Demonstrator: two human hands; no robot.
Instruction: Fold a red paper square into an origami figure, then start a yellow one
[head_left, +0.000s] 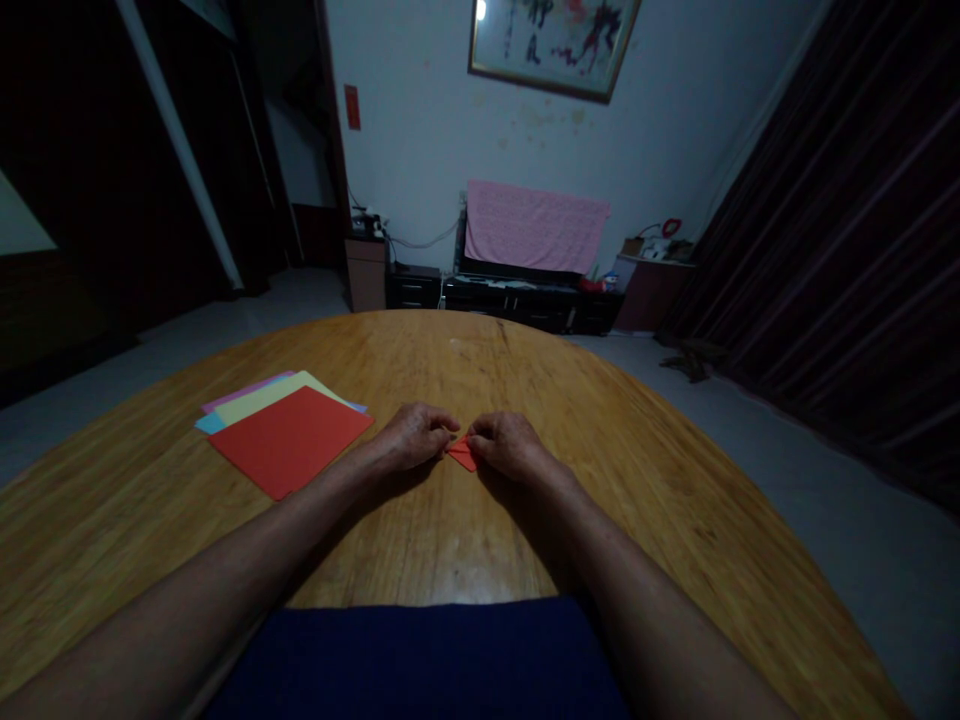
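Observation:
A small folded piece of red paper [462, 455] lies on the wooden table between my two hands. My left hand [417, 435] is at its left corner, thumb and fingertips close together and curled at the paper's edge. On the other side, my right hand [508, 443] pinches the paper's right part, covering it with thumb and fingers. A fold line crosses the visible part of the paper. The exact grip of the left fingertips is hard to make out in the dim light.
Left of my hands, a fanned stack of coloured sheets [292, 440] lies with red on top, and yellow, blue and pink below. The round wooden table [465, 540] has its curved far edge before a TV cabinet [510, 303]. A dark curtain [825, 230] hangs at right.

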